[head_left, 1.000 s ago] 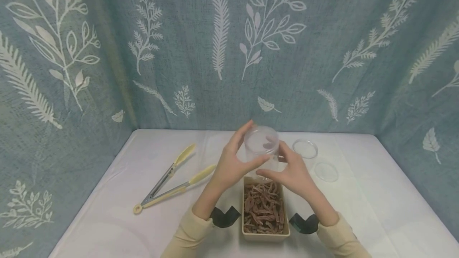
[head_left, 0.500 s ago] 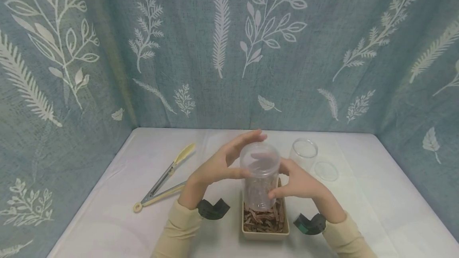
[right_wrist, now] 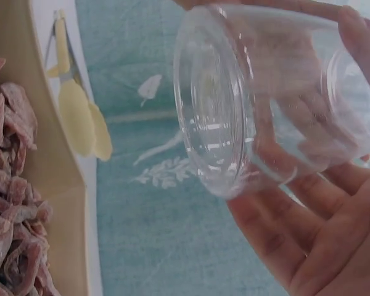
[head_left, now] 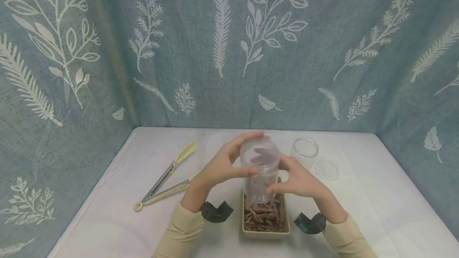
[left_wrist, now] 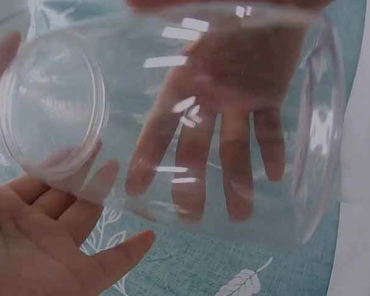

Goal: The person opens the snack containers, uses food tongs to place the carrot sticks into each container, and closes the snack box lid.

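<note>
A clear plastic jar [head_left: 259, 174] hangs over the far part of a cream box [head_left: 266, 235] full of brownish-red, wrinkled strips [head_left: 263, 220]. Nothing shows inside the jar. My left hand [head_left: 226, 166] grips its upper part, thumb in front and fingers behind; through the clear wall [left_wrist: 142, 142] in the left wrist view those fingers show spread apart. Lower down, my right hand [head_left: 301, 180] holds the other side between thumb and fingers. In the right wrist view the jar [right_wrist: 283, 105] is clear of the strips [right_wrist: 12, 197].
Yellow-tipped tongs [head_left: 163, 180] lie spread at the left, partly behind my left hand. Beyond my right hand stands another clear jar [head_left: 305, 150], with a clear round disc [head_left: 327, 170] beside it. A patterned blue-green curtain [head_left: 229, 102] borders the white table [head_left: 107, 210].
The jar has come from beyond the box's far end to above the strips, then risen slightly. Both hands have shifted with it, the left now covering one tong tip.
</note>
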`<action>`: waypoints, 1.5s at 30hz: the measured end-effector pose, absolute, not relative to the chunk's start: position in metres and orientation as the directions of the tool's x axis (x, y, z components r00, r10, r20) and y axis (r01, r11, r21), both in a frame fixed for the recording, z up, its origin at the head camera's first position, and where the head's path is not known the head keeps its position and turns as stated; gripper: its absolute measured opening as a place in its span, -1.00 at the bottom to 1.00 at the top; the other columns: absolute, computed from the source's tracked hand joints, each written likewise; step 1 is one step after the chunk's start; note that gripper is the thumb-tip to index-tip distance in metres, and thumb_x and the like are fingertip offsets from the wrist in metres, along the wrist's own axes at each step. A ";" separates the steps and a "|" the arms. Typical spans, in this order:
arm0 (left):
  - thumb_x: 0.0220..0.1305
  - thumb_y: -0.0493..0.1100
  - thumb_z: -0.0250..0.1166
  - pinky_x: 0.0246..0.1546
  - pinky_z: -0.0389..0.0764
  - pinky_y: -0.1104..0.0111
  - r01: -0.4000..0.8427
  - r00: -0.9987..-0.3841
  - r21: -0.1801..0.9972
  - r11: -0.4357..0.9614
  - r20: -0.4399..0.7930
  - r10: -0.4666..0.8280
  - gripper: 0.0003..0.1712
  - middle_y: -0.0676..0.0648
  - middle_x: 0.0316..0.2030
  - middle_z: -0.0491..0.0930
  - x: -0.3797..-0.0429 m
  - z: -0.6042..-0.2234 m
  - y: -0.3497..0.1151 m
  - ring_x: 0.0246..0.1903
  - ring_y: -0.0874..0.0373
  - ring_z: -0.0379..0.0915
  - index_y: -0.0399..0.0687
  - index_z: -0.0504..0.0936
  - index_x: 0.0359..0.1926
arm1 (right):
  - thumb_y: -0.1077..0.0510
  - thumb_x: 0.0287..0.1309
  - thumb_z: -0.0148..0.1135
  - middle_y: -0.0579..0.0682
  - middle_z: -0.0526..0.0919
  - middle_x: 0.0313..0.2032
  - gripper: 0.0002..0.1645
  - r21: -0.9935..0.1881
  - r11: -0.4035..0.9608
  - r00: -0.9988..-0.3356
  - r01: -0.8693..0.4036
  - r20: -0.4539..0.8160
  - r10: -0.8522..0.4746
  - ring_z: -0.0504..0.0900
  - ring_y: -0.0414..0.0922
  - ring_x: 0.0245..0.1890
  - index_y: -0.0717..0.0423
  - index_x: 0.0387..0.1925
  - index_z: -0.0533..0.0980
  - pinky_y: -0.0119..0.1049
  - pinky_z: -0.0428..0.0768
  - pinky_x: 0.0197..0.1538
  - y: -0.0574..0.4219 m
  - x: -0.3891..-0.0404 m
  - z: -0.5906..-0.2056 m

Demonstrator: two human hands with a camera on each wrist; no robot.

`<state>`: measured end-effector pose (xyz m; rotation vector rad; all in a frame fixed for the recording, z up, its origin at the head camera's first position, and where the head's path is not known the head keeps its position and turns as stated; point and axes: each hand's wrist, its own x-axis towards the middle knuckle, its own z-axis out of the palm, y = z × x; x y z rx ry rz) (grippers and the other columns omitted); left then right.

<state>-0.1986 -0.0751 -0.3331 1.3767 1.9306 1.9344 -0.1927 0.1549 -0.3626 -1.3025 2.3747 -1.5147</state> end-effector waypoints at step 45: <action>0.06 -0.11 0.40 0.32 0.08 0.13 0.538 -0.780 0.838 0.095 0.452 0.434 -0.18 0.08 0.29 0.27 -0.209 -0.339 -0.089 0.32 0.19 0.09 0.12 0.24 0.33 | -0.02 -0.19 0.49 -0.09 0.53 0.10 -0.01 -0.717 0.431 -0.821 -0.547 0.359 -0.444 0.50 -0.13 0.08 -0.15 0.31 0.22 -0.09 0.45 0.07 0.152 -0.194 -0.360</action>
